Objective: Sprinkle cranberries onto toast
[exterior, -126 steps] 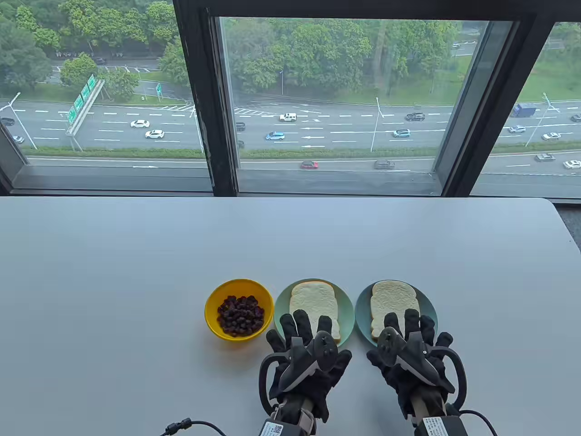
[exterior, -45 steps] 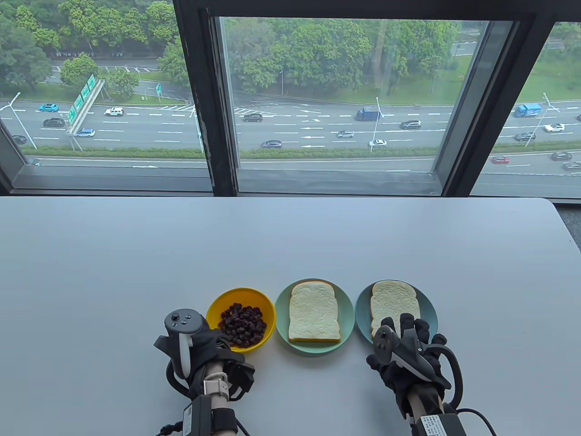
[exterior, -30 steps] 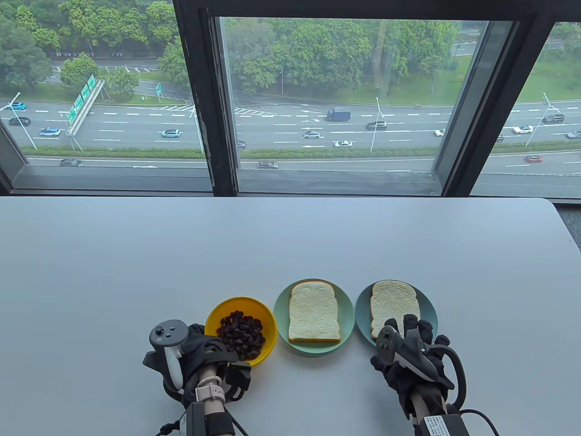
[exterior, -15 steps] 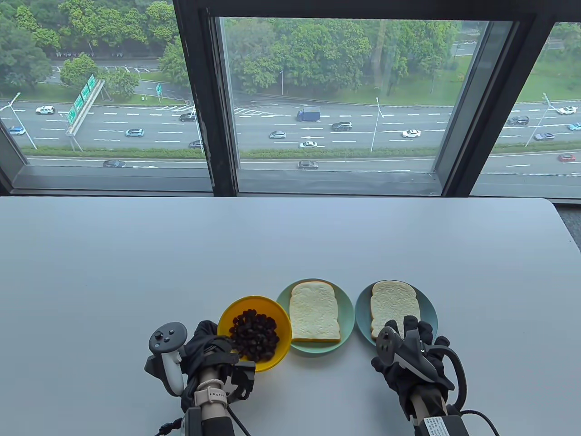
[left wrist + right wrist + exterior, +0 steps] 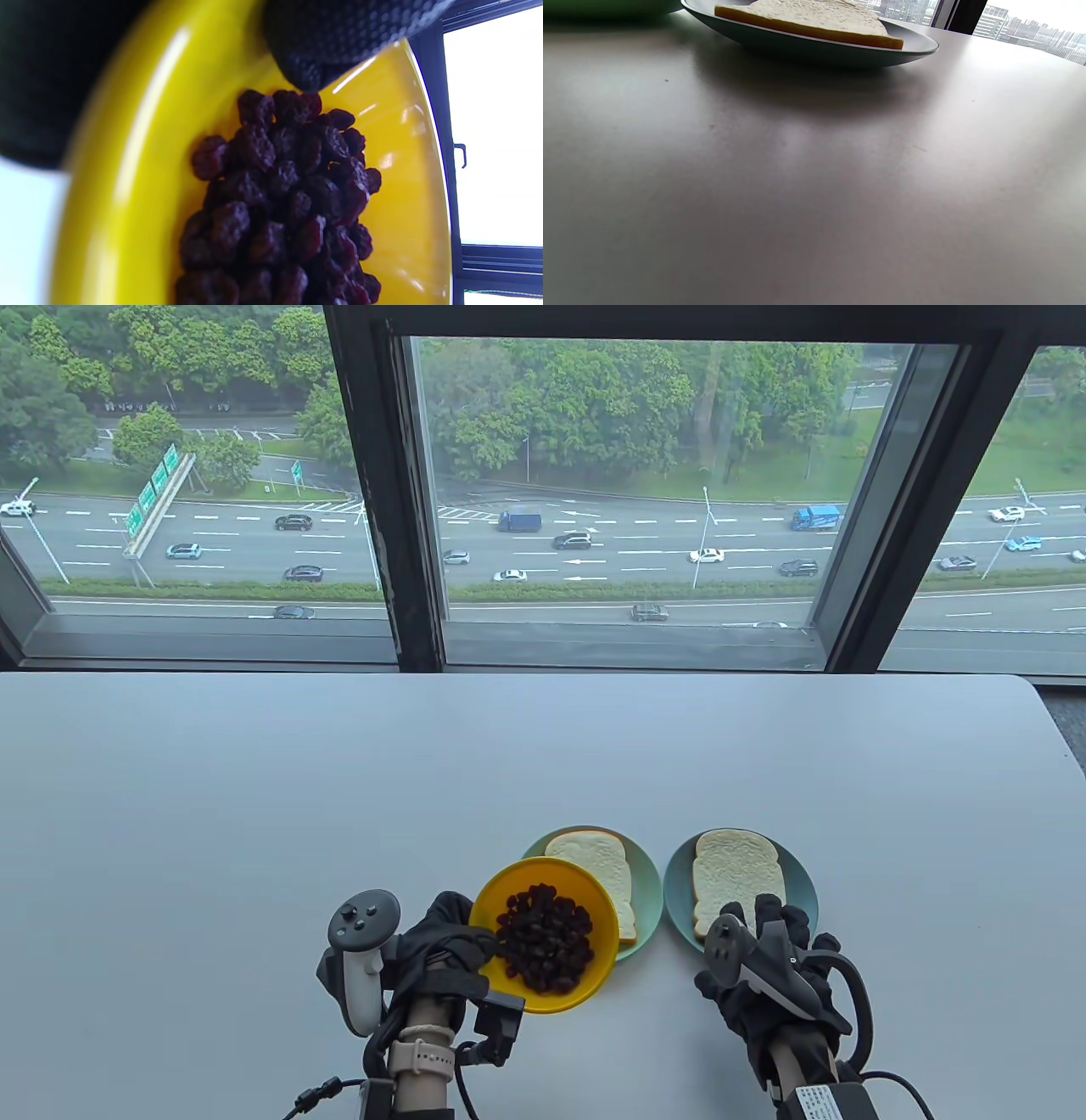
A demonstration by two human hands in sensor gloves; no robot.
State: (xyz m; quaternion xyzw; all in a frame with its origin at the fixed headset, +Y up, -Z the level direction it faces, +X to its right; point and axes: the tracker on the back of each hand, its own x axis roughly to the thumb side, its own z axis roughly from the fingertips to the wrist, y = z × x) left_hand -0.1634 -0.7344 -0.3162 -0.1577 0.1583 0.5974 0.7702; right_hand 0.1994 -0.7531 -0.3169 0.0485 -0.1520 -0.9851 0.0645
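Table view: table [image 5: 254, 814] carries two plates; right plate [image 5: 802, 882] with toast [image 5: 734, 869] sits by the right hand [image 5: 768, 976], flat, fingers spread, grasping nothing, probably just parked. Left hand [image 5: 441, 946] grips the yellow bowl [image 5: 585, 891] rim, raised over the left toast [image 5: 607, 865], likely for pouring. Cranberries [image 5: 543, 937] remain inside it.

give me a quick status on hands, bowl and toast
Left hand grips round yellow bowl of dark cranberries, over left slice of white toast. Right hand rests by right teal plate. Nothing sprinkled yet.

White table [image 5: 339, 780], two toast plates [image 5: 797, 882]
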